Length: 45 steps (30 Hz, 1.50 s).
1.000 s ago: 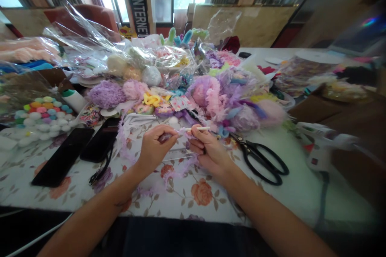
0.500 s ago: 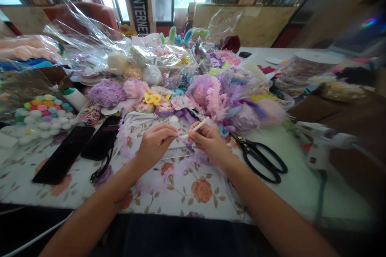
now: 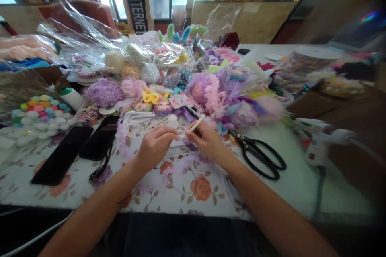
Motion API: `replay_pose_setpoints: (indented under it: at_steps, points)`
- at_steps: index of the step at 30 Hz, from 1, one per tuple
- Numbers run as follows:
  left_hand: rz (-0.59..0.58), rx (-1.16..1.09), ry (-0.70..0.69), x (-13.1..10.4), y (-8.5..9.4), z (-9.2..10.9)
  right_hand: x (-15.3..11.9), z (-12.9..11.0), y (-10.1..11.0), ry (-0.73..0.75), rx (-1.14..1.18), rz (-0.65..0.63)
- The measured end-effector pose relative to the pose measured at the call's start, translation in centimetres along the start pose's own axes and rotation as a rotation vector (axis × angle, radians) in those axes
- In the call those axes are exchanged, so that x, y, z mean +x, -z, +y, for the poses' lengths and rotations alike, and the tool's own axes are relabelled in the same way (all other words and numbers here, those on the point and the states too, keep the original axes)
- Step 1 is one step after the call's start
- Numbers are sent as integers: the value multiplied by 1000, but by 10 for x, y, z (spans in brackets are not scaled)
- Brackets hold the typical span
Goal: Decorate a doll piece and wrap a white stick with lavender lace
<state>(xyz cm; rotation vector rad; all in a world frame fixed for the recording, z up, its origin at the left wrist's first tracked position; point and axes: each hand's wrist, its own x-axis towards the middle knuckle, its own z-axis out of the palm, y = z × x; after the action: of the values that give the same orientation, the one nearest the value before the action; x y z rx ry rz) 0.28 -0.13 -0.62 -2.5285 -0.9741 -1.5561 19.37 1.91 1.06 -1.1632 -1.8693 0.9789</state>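
Observation:
My right hand (image 3: 205, 138) is closed around a pale crochet hook (image 3: 198, 122), whose handle slants up and away from my thumb; its working tip is hidden. With the fingertips of my left hand (image 3: 156, 144) I pinch fluffy lilac yarn (image 3: 181, 136), and a short stretch of it spans the small gap between my hands. More of this yarn trails below them over the flowered cloth (image 3: 181, 198). A clear ruler (image 3: 179, 151) lies flat beneath my hands. Black-handled scissors (image 3: 261, 154) rest to the right of my right wrist.
Two dark phones (image 3: 62, 154) lie on the left, near a bag of coloured pompoms (image 3: 44, 108). Yarn balls (image 3: 105, 91) and plastic bags (image 3: 175, 54) are heaped across the back. A white glue gun (image 3: 316, 144) stands at the right, its cord hanging toward the table edge.
The crochet hook and my right hand have shifted slightly left and down. My left hand keeps its pinch on the yarn. The whole view has drifted a little.

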Motion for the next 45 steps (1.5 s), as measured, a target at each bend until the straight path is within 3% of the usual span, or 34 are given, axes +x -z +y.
replay_pose_setpoints:
  at_steps: [9, 17, 21, 25, 32, 38, 45]
  points:
    - [-56, 52, 89, -3, -3, -2, 0, 2, 1, -53, 26, -6]
    - [-359, -3, 517, -1, 0, -5, -1, 2, -1, -14, -30, 9]
    - [-412, -133, 733, 7, 3, -3, -3, 1, -1, 6, -119, 22]
    - [-439, -314, 854, 11, 7, -2, -5, 0, -1, 17, -163, 9]
    - [-454, -270, 862, 10, 7, -3, -4, 0, 0, 15, -219, 11]
    - [-398, -406, 972, 9, 6, -4, -3, 4, 0, -20, -162, -15]
    - [-335, -293, 846, 7, 5, -4, -3, 1, 0, 11, -160, -65]
